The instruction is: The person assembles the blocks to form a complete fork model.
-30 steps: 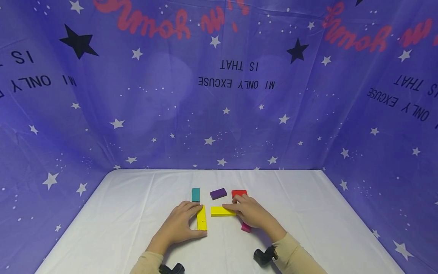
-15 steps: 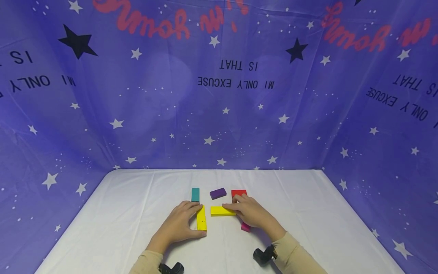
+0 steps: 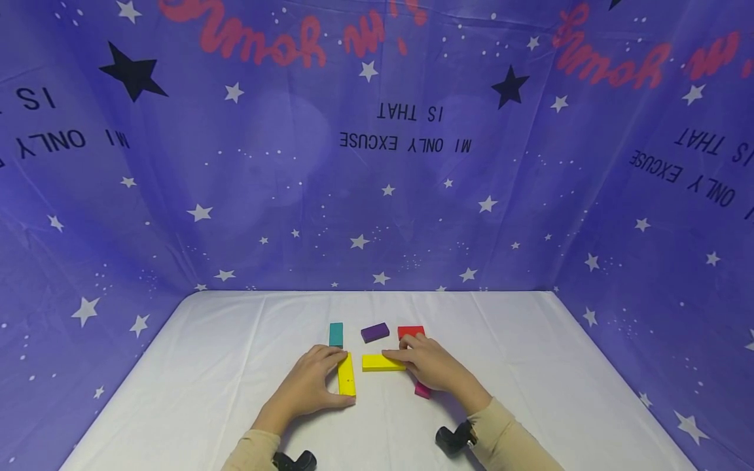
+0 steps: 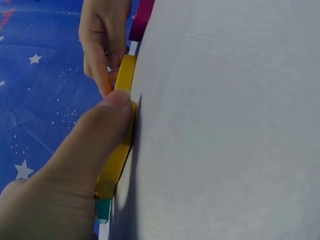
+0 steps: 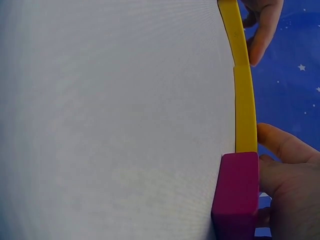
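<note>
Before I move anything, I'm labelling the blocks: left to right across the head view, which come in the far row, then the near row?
Far row: teal block, purple block, red block. Near row: lengthwise yellow block, crosswise yellow block, magenta block.

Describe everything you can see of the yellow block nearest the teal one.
The yellow block is a long, smooth rectangular bar, perhaps painted wood, with small dark specks on top. It lies flat on the white cloth, its length pointing away from the person. The left grip spans it lengthwise, thumb at the near end, fingertips at the far one. Whether it touches the teal block beyond is unclear.
</note>
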A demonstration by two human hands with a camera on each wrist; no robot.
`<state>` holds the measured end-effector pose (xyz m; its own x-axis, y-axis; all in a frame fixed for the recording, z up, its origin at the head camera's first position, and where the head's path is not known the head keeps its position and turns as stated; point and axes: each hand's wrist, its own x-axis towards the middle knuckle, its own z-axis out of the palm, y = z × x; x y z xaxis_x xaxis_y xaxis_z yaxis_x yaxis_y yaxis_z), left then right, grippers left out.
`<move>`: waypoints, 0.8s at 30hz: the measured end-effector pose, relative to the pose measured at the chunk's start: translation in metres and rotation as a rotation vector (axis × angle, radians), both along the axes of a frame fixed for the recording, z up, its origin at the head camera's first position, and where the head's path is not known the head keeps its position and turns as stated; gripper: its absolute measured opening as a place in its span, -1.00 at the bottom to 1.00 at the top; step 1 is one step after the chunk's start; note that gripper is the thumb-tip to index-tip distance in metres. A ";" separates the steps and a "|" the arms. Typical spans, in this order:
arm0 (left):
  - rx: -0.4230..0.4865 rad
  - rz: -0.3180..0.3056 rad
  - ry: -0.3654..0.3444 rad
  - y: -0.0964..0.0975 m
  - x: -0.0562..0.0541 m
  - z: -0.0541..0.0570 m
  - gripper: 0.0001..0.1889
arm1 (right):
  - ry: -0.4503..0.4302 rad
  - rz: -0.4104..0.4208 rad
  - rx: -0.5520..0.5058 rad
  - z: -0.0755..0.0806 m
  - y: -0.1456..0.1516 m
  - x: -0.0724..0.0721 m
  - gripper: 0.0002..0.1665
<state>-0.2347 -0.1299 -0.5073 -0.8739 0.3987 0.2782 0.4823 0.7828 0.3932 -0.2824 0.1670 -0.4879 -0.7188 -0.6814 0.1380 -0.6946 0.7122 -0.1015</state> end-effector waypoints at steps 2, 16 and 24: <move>0.006 0.001 0.003 0.000 0.000 0.000 -0.06 | -0.003 -0.004 0.004 -0.001 0.000 0.000 -0.48; 0.082 0.019 0.072 0.000 0.001 0.001 -0.06 | -0.038 -0.033 0.016 -0.004 0.000 -0.002 -0.45; 0.072 -0.009 0.096 0.007 0.009 0.008 -0.06 | -0.051 -0.042 0.014 -0.003 0.000 -0.002 -0.45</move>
